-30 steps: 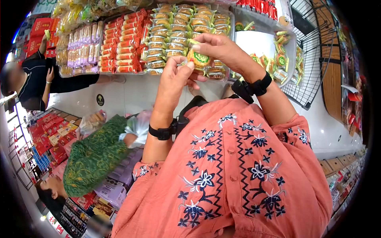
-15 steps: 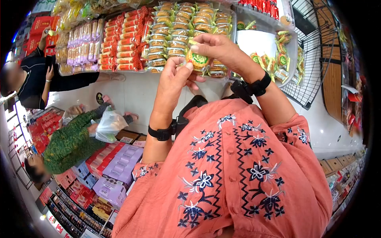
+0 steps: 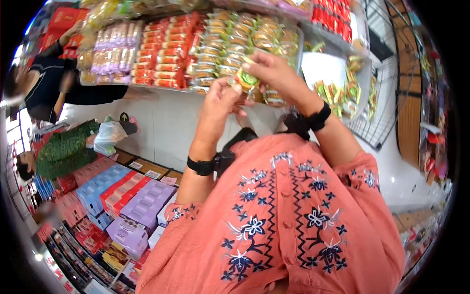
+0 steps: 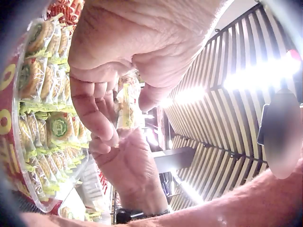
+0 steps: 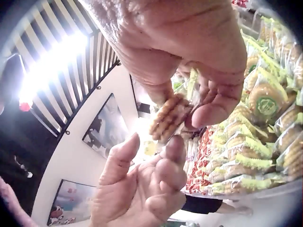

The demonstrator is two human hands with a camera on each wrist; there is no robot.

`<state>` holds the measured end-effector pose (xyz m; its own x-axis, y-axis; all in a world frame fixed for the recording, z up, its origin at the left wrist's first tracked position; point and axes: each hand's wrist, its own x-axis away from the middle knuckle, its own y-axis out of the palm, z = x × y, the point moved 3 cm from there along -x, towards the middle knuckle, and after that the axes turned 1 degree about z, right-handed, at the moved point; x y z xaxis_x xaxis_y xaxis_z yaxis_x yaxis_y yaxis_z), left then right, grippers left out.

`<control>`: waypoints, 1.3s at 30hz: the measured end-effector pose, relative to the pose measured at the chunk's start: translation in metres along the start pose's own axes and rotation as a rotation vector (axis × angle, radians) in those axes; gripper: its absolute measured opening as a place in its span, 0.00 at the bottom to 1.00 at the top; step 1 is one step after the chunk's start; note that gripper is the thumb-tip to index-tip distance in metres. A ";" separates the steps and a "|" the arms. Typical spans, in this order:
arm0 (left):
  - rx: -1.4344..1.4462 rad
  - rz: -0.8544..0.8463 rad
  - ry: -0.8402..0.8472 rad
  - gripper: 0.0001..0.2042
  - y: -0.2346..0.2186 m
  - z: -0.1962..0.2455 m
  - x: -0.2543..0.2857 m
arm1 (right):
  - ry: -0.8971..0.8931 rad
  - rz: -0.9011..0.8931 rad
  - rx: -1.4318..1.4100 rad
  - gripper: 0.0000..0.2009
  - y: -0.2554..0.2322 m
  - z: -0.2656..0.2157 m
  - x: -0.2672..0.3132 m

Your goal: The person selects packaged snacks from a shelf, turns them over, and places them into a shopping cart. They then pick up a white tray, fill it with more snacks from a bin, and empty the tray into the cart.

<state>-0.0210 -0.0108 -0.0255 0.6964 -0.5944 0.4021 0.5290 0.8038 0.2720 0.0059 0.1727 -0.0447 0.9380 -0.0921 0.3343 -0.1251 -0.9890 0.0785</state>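
Observation:
Both hands hold a wrapped round pastry (image 3: 247, 78), golden with a green printed mark on its clear wrapper. My right hand (image 3: 278, 74) pinches the upper part of the packet between thumb and fingers. From below, my left hand (image 3: 220, 104) grips its lower edge, the thumb lying against the wrapper. The right wrist view shows the fluted side of the pastry (image 5: 168, 118) under the right thumb, with the left fingertips close beneath. In the left wrist view the packet (image 4: 128, 104) stands edge-on between the two hands.
Beyond the hands, a bin of similar wrapped pastries (image 3: 235, 46) sits beside red-wrapped snacks (image 3: 169, 54). A partly filled tray (image 3: 360, 100) and a wire cart (image 3: 379, 112) stand right. Stacked gift boxes (image 3: 147, 196) are on the left, where two people (image 3: 68, 147) stand.
The head view has shifted, so the shelves sit slightly farther right and lower. The person in green has moved farther left. Both hands keep hold of the pastry, which looks slightly more tilted.

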 end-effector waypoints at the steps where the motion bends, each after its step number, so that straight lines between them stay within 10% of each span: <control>1: -0.001 0.027 0.016 0.23 -0.003 -0.003 -0.002 | -0.045 0.027 0.008 0.17 0.003 0.001 -0.004; 9: 0.108 0.171 0.098 0.24 -0.065 -0.003 -0.002 | -0.016 -0.088 -0.136 0.17 0.058 -0.012 -0.027; 20: 0.191 0.377 0.152 0.20 -0.151 0.007 0.008 | -0.591 -0.109 0.494 0.21 0.132 -0.044 -0.033; 39: 0.013 0.187 0.068 0.21 -0.151 -0.005 -0.006 | -0.413 -0.020 0.383 0.09 0.108 0.004 -0.041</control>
<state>-0.1030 -0.1288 -0.0732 0.8137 -0.4342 0.3865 0.3812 0.9005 0.2092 -0.0451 0.0694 -0.0542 0.9973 -0.0340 -0.0650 -0.0516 -0.9552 -0.2916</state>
